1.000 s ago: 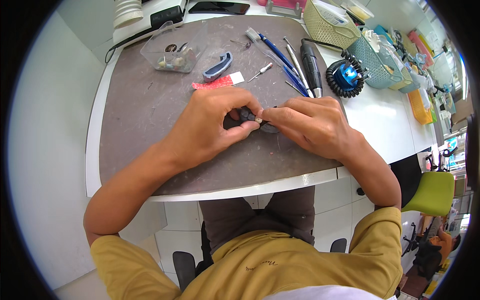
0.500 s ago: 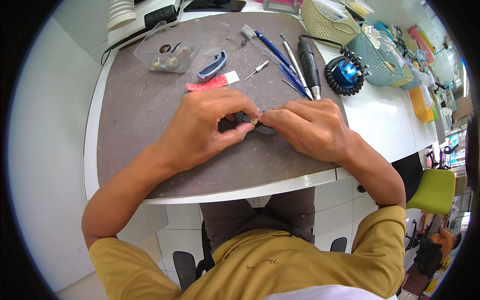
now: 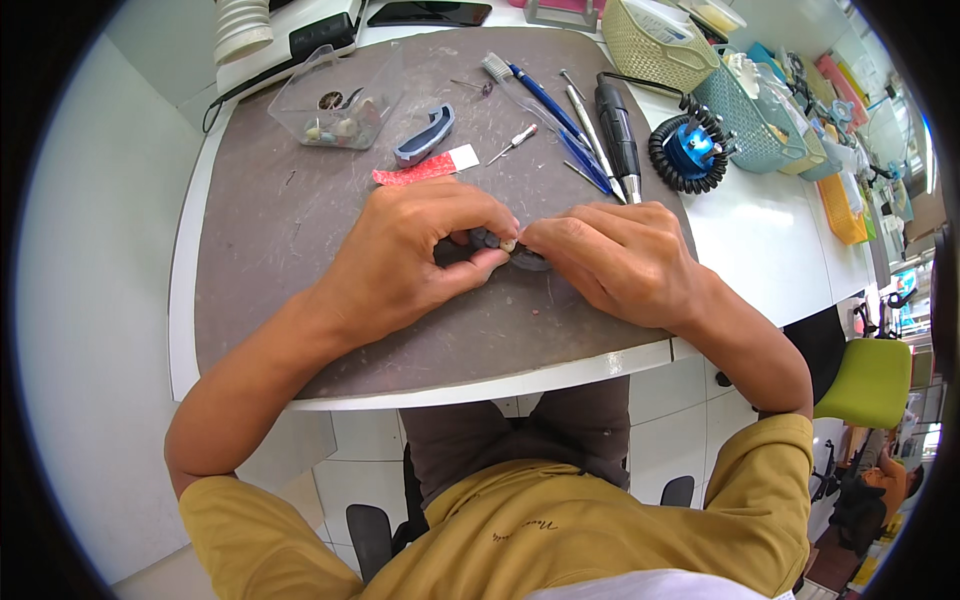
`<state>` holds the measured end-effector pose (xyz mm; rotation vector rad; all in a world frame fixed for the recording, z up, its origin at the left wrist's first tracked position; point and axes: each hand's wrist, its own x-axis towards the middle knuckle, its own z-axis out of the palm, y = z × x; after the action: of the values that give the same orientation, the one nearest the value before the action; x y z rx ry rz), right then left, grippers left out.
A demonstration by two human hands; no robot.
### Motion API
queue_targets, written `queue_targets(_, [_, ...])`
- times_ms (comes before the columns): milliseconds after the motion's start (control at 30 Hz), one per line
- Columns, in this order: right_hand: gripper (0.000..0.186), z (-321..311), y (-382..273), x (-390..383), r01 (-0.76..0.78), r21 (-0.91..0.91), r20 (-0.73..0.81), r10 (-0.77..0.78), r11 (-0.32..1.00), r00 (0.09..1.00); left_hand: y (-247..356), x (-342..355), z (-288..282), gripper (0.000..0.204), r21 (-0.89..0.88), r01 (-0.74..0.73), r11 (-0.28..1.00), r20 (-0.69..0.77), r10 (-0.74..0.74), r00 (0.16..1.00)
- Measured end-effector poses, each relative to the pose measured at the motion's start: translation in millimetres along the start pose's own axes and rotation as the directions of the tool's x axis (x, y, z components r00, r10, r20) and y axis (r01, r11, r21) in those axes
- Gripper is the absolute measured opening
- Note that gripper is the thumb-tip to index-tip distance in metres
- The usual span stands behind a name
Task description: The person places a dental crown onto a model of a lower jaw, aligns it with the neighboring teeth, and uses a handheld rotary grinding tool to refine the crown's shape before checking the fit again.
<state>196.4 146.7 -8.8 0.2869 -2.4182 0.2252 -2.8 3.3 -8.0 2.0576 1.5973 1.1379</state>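
Note:
Over the mat, close to the desk's front edge, both hands meet at a small dark grey dental model [image 3: 484, 238]. A pale tooth crown [image 3: 508, 244] shows on it, between the fingertips. My left hand [image 3: 405, 245] curls around the model's left side, its thumb and index fingertip closed at the crown. With bent fingers pressed together, my right hand [image 3: 625, 260] grips the right side, its fingertips touching beside the crown. Fingers hide much of the model, and I cannot tell whether a small tool sits in the right fingers.
Beyond the hands lie a red-and-white strip [image 3: 428, 167], a blue-grey curved piece [image 3: 425, 136], a small screwdriver [image 3: 514, 143], a brush [image 3: 497, 68], pens and a black handpiece [image 3: 618, 135]. A clear box [image 3: 350, 110] stands back left. A coiled cord [image 3: 690, 150] and baskets [image 3: 660, 50] stand right.
Almost nothing differs. The right hand has shifted very slightly downward, and both hands keep the same hold on the dental model.

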Motion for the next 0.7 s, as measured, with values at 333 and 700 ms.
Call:
queue_targets(333, [0.025,-10,-3,6,-0.123,0.047,-0.014,0.124,0.991,0.992,6,0,-4,0.027,0.064,0.022,0.998,-0.010,-0.021,1.000])
queue_targets(700, [0.026,-17,2,8,-0.253,0.071,-0.154,0.261,0.965,0.953,14,10,-14,0.037,0.411,-0.171,0.895,0.054,0.163,0.985])
